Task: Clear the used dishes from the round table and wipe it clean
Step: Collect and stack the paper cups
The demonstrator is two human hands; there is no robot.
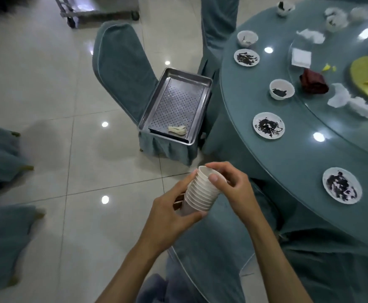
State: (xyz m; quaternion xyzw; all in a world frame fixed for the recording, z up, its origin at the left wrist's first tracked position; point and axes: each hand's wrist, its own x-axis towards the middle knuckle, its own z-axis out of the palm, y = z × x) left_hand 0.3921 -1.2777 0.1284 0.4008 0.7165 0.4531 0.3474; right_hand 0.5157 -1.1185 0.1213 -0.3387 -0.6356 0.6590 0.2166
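A stack of small white cups [198,193], nested one in another, sits between the two hands, in the air over a teal chair cover and beside the table edge. About ten rims can be counted, but the lowest ones are hidden. The left hand [174,213] holds the lower part of the stack, its fingers curled around the bottom cups and the thumb lying along the side. The right hand [228,186] is at the top: its thumb and bent fingers pinch the rim of the uppermost cup.

To the right of the right fingers is the round table with teal cloth and glass top [266,154]. Three small white plates with dark leftovers lie along its edge: one nearest the fingers [342,185], one further [268,125] and one far [246,57]. Two small white bowls [281,89] stand between and behind these plates. More bowls at the far end are too blurred to count. One dark red packet [314,80] and several crumpled white napkins [351,103] lie on the inner glass.

Straight beyond the fingertips, one rectangular steel tray with a perforated insert [176,101] rests on the seat of a teal-covered chair [121,68]. In its near corner lie a few white spoons [177,130]; I cannot tell their number.
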